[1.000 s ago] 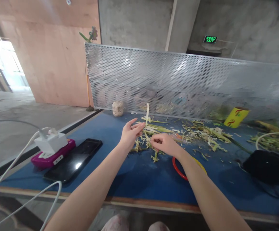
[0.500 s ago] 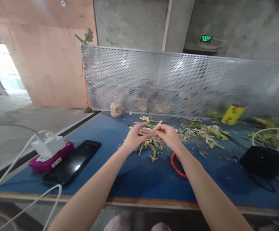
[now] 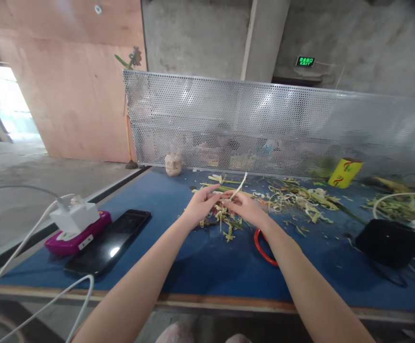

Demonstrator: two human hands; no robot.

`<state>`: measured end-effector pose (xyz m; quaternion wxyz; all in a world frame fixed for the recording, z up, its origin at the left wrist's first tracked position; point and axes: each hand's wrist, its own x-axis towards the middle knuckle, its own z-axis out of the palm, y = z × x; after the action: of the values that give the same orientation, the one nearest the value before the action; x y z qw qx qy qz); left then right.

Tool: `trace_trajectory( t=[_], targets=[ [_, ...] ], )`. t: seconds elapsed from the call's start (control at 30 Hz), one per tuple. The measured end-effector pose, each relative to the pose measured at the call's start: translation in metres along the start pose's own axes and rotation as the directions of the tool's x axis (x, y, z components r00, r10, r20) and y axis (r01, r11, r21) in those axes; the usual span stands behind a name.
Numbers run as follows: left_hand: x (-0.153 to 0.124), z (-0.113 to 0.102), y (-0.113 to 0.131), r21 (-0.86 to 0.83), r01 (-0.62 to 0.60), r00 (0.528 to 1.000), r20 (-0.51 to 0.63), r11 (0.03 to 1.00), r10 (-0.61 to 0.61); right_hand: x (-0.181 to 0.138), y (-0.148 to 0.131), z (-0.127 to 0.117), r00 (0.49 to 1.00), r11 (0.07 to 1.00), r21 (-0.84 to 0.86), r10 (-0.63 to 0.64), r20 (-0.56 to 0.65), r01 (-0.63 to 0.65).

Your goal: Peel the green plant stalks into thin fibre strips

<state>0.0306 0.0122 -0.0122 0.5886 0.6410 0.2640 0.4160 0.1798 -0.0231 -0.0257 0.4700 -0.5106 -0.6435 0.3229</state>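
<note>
My left hand (image 3: 200, 206) and my right hand (image 3: 246, 207) meet above a heap of pale green husk strips (image 3: 225, 218) on the blue table (image 3: 207, 267). Both pinch a thin pale strip (image 3: 239, 185) that sticks up and to the right from between the fingertips. A red ring (image 3: 262, 247) lies on the table just under my right wrist. More husk scraps (image 3: 300, 196) spread to the right along the back of the table.
At the left lie a black phone (image 3: 109, 242), a magenta box (image 3: 75, 238) with a white charger (image 3: 74, 216) and cables. A perforated metal screen (image 3: 271, 124) backs the table. A yellow cup (image 3: 345, 173), a jar (image 3: 173, 164) and a black object (image 3: 389, 242) stand around.
The left hand held the strip upright alone; both hands then came together over the heap and now pinch the strip, which tilts to the right.
</note>
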Motion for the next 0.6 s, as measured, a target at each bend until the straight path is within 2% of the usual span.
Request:
trace_trajectory(
  t=[0.13, 0.4, 0.6],
  targets=[
    [0.0025, -0.0020, -0.0056, -0.023, -0.037, 0.998, 0.056, 0.999, 0.039, -0.0018, -0.0013, 0.0031, 0.998, 0.999, 0.044, 0.028, 0.054, -0.030],
    [0.0018, -0.0036, -0.0102, 0.093, -0.304, 0.952, 0.001, 0.948, 0.306, -0.0011, 0.0011, 0.0040, 0.997, 0.992, 0.120, 0.030, 0.075, -0.039],
    [-0.0023, -0.0017, -0.0056, -0.011, -0.274, 0.961, -0.033, 0.962, 0.273, 0.0003, 0.0025, 0.0032, 1.000, 0.998, 0.056, 0.029, 0.004, -0.029]
  ],
)
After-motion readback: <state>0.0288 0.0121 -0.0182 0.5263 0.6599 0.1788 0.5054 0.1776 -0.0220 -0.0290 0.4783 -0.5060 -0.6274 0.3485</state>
